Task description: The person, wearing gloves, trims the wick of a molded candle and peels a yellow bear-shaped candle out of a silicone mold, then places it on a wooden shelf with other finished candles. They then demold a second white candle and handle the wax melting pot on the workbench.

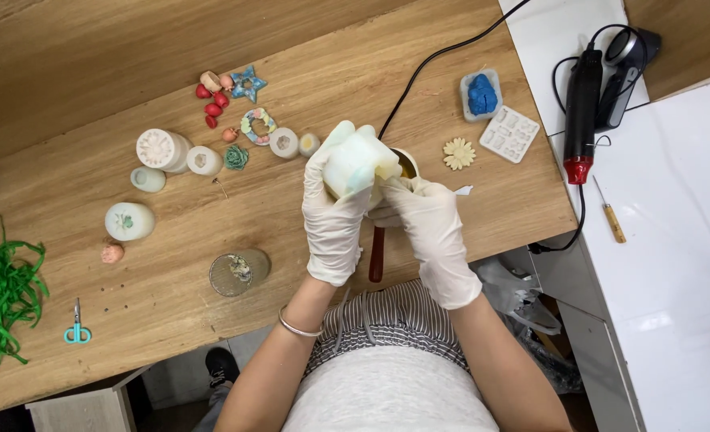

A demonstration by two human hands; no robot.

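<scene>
Two gloved hands are working over a wooden counter. The left hand is wrapping its fingers around a pale, rubbery-looking mould, holding it just above a small pot. The right hand is pinching the mould's lower edge. The mould is probably soft, light and flexible, best gripped around its sides.
</scene>
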